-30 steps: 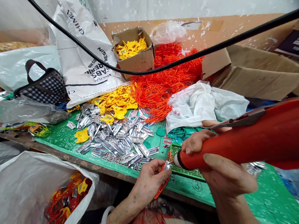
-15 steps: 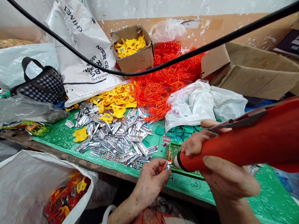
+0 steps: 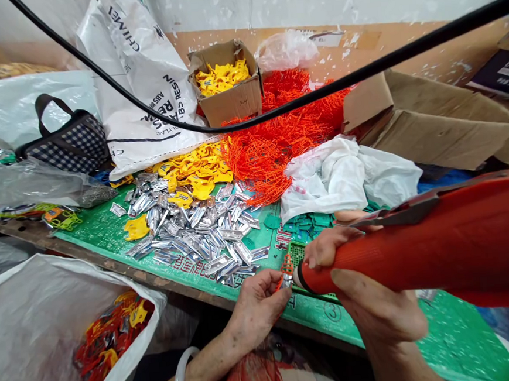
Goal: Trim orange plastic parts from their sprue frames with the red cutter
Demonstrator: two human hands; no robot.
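Note:
My left hand (image 3: 263, 301) pinches a small orange plastic piece (image 3: 286, 264) with a shiny metal plate on it, over the front edge of the table. My right hand (image 3: 368, 287) is wrapped round a red power screwdriver (image 3: 421, 242) that lies nearly level. Its pale nose points left and meets the metal plate, or sits very close to it; contact is hard to make out. Behind the tool's front end is a green mesh basket (image 3: 297, 251), partly hidden. Loose metal plates (image 3: 205, 235) lie heaped to the left of the basket.
Yellow plastic pieces (image 3: 199, 165) and a tangle of orange pieces (image 3: 261, 160) lie behind. A cardboard box (image 3: 234, 101), a white cloth-like bag (image 3: 328, 173) and an open carton (image 3: 443, 123) stand farther back. A black cable (image 3: 232, 125) hangs across. At left, a white sack (image 3: 31, 325) holds coloured pieces.
My right hand has brought the screwdriver a little to the left, and its nose is now closer to the orange piece. My left hand stays almost where it was.

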